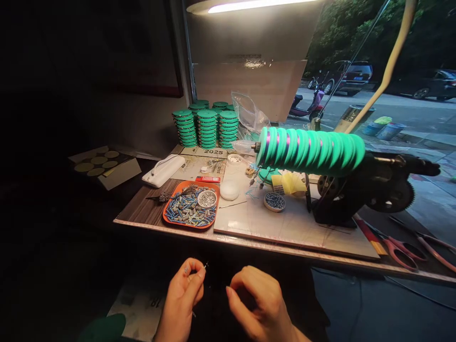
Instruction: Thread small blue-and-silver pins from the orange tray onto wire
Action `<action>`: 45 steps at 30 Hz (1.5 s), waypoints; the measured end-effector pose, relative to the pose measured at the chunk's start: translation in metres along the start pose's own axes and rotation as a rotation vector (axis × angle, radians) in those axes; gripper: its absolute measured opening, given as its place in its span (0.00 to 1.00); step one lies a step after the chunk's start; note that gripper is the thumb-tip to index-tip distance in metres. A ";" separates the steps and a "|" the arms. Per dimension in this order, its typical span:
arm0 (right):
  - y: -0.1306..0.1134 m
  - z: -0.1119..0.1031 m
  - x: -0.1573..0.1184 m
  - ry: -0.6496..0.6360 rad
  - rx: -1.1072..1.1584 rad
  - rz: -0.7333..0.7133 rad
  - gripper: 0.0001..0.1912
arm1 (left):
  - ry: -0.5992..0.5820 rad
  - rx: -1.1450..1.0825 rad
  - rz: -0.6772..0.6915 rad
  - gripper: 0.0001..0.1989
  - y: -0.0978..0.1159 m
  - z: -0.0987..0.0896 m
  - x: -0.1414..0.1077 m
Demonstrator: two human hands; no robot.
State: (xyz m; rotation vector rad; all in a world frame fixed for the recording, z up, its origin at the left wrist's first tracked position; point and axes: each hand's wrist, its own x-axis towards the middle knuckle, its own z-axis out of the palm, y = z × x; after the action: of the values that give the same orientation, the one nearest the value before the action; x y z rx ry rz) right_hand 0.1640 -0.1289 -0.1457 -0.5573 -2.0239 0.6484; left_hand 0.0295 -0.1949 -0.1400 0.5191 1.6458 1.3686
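Observation:
In front of the table edge, my left hand (185, 294) is closed in a pinch. A tiny thin piece with a dark tip (206, 266) pokes out between thumb and forefinger, too small to name. To its right, my right hand (258, 301) is curled, thumb and forefinger tips together; what they hold, if anything, does not show. The hands are apart. Beyond them on the table, an orange tray (165, 219) holds many small blue and grey cylindrical pieces and a round dish of silvery bits (207, 199).
A winding machine (335, 199) carries a row of green spools (309, 149). Stacks of green spools (206, 128) stand behind. A dish of dark beads (274, 202), a white round lid (230, 190), a white case (164, 170) and scissors (402, 251) lie on the table.

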 end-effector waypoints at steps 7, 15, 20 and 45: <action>0.000 0.005 0.000 0.035 -0.024 -0.006 0.11 | -0.015 -0.013 0.076 0.22 -0.008 -0.001 -0.001; 0.002 0.010 -0.001 0.091 -0.041 -0.033 0.09 | 0.081 0.167 0.207 0.15 -0.003 0.000 -0.007; 0.001 0.007 -0.001 0.071 -0.039 -0.033 0.09 | 0.192 0.145 0.231 0.10 -0.005 0.003 -0.009; 0.000 0.002 0.007 -0.048 -0.118 -0.116 0.13 | -0.024 0.184 0.159 0.18 -0.004 -0.019 0.001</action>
State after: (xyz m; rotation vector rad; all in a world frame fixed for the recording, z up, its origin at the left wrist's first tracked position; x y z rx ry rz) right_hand 0.1592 -0.1250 -0.1422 -0.4933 -2.1322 0.4797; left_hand 0.0140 -0.2063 -0.1447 0.7854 1.7507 1.3243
